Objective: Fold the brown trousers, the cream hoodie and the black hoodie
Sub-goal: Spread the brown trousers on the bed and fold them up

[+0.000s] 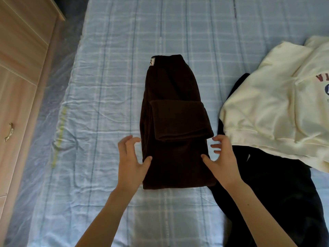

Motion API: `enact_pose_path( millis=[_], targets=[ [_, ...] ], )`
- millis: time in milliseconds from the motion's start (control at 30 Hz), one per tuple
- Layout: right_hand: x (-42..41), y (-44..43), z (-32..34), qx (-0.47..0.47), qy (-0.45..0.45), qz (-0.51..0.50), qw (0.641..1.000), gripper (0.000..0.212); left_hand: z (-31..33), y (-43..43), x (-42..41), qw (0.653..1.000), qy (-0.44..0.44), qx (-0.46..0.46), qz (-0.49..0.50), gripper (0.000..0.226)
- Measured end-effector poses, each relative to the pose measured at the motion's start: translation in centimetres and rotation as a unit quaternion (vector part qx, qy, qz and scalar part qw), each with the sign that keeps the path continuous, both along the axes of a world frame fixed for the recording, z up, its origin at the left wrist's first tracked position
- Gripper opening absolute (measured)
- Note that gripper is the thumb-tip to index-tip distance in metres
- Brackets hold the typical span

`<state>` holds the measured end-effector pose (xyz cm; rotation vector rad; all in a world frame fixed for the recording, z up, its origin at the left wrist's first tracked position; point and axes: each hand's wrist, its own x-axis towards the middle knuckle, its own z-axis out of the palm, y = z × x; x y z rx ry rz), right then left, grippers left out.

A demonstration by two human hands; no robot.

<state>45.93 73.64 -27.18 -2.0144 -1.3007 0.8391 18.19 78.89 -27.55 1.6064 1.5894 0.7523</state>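
While the trousers (pixel 178 122) lie between the two hands, neither hand holds anything. The left hand (pixel 132 158) and the right hand (pixel 223 157) are both wide, fingers spread and loosely bent, with only the thumbs touching the cloth at its side edges. The leg ends are doubled back as a flap just beyond the fingertips, and the waistband with its label (pixel 151 61) lies farthest from the hands.

The step in hand looks like the next fold of the trousers. To do it well, take the near edge at both corners, one hand to each, lift evenly and lay it over the flap, keeping the side edges lined up. Then press the crease flat, since thick cloth will likely spring back.

The cream hoodie (pixel 267 107) lies heaped to the right of the right hand, on the black hoodie (pixel 277 193), which spreads beneath that forearm. Both look unfolded.

Left of the left hand, beyond the bed (pixel 106 86), a wardrobe (pixel 19 77) stands shut, so its contents cannot be seen.
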Motion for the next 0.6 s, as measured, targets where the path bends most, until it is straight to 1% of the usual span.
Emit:
enact_pose_path(
  millis=[33, 67, 100, 133, 200, 300, 400, 500, 600],
  targets=[
    [0.0, 0.8, -0.1, 0.021, -0.002, -0.012, 1.0, 0.075, -0.1, 1.2, 0.1, 0.998, 0.033, 0.04, -0.026, 0.085],
    [0.0, 1.8, -0.3, 0.043, 0.002, -0.011, 0.999, 0.08, -0.1, 2.6, 0.4, 0.995, 0.054, 0.058, -0.057, 0.092],
    [0.0, 2.8, -0.4, 0.061, 0.009, 0.002, 0.998, 0.084, -0.1, 3.9, 0.8, 0.991, 0.069, 0.073, -0.088, 0.096],
    [-0.1, 3.8, -0.6, 0.075, 0.021, 0.021, 0.997, 0.088, -0.2, 5.2, 1.4, 0.985, 0.08, 0.096, -0.118, 0.095],
    [-0.3, 5.7, -0.4, 0.103, 0.039, 0.049, 0.993, 0.088, -0.1, 7.5, 2.4, 0.974, 0.074, 0.143, -0.159, 0.079],
    [-0.4, 7.9, 0.6, 0.15, 0.079, 0.024, 0.985, 0.066, 0.5, 10.3, 3.4, 0.97, 0.03, 0.173, -0.168, 0.049],
    [-0.1, 10.0, 2.7, 0.176, 0.129, -0.01, 0.976, 0.052, 1.6, 12.4, 3.7, 0.974, -0.022, 0.151, -0.165, 0.036],
    [0.3, 12.8, 3.9, 0.158, 0.175, -0.052, 0.97, 0.041, 2.5, 14.4, 4.1, 0.98, -0.069, 0.103, -0.155, 0.038],
    [0.5, 15.7, 4.2, 0.144, 0.21, -0.071, 0.964, 0.035, 2.6, 16.5, 5.0, 0.987, -0.104, 0.058, -0.105, 0.035]
  ],
)
